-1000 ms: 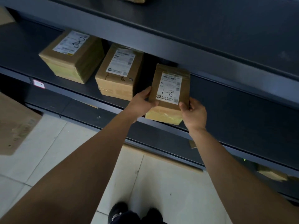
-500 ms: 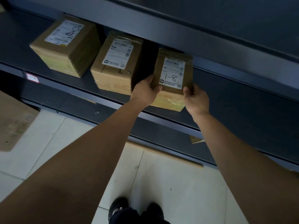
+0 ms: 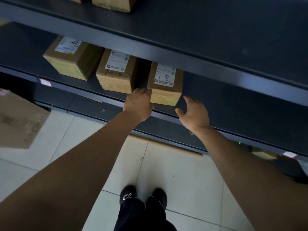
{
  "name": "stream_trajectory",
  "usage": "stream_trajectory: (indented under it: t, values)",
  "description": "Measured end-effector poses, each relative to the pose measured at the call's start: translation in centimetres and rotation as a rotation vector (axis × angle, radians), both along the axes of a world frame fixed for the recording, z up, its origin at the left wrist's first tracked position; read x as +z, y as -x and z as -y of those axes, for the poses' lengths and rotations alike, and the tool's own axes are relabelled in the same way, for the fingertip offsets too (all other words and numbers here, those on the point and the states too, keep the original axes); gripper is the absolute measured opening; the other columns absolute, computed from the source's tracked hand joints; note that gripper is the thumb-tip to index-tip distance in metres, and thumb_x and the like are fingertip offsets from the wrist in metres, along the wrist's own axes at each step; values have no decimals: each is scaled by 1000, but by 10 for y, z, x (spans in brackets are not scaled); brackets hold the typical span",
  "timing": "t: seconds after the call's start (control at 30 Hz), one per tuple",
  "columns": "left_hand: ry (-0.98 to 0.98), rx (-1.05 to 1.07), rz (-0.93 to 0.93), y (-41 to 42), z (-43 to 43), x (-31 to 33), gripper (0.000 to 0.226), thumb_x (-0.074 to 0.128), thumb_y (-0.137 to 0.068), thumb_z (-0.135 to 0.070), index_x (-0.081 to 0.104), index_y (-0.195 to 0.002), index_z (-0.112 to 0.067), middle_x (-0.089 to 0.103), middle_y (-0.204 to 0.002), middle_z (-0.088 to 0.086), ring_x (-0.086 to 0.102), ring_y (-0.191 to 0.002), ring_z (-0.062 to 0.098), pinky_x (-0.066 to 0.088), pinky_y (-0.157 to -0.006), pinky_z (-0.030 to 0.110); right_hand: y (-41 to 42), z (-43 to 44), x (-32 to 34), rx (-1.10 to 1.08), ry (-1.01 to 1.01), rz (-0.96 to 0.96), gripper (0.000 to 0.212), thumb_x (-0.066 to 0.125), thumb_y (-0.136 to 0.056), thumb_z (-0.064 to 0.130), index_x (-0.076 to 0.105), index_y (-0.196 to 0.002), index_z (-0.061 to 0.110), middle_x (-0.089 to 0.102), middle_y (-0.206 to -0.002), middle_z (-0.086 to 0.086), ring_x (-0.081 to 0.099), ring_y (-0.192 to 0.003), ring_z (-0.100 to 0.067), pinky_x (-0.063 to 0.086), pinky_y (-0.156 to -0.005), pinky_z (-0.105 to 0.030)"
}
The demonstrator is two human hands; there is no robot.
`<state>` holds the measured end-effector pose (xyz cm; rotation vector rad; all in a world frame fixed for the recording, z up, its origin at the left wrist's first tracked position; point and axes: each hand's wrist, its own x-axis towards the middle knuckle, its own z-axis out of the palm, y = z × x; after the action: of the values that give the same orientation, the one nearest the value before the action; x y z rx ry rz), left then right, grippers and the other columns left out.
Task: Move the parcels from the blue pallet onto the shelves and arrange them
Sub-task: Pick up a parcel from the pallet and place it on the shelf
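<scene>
A small brown parcel marked "1-8" (image 3: 164, 85) rests on the dark middle shelf (image 3: 233, 104), third in a row. To its left stand a second parcel (image 3: 116, 72) and a larger one (image 3: 71, 59). My left hand (image 3: 139, 104) touches the "1-8" parcel's front left corner with bent fingers. My right hand (image 3: 194, 112) hovers just off its right side, fingers spread, holding nothing. No blue pallet is in view.
The upper shelf (image 3: 183, 30) overhangs the parcels and carries more boxes (image 3: 113, 4) at the top edge. A large cardboard box (image 3: 18, 120) is at the left above the tiled floor. Lower shelves hold cardboard pieces (image 3: 263, 153). My feet (image 3: 143, 195) stand below.
The "1-8" parcel went from held in both hands to resting deeper on the shelf. My right hand let go and pulled back; my left hand slid to the front corner.
</scene>
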<state>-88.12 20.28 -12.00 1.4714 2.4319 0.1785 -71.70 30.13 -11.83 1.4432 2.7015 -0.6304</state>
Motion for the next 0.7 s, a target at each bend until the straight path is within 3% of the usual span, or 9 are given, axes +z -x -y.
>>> stream_trajectory:
  t: [0.27,0.43,0.7]
  values:
    - [133,-172,-60,-55,37,60,53,57,-92,-38,42,-136,-13,51,-134,7,46,-124,26,40,-99,40,-68,50,60,-12,-23,195,58,54,-93,46,41,-143,18,48,-143,-6,40,-133,-26,32,-108,-39]
    - [158,-346,-116,-101,57,98,60,57,-92,-36,35,-143,-12,46,-142,6,42,-130,25,39,-103,41,-117,93,104,-151,10,241,58,53,-93,44,38,-144,20,41,-147,-4,32,-138,-24,26,-112,-40]
    - [85,-668,-163,-192,78,168,49,58,-90,-33,44,-133,-13,52,-134,3,44,-125,24,40,-100,38,-220,169,189,-406,-32,278,58,53,-93,43,36,-144,21,40,-147,-3,32,-137,-26,25,-112,-40]
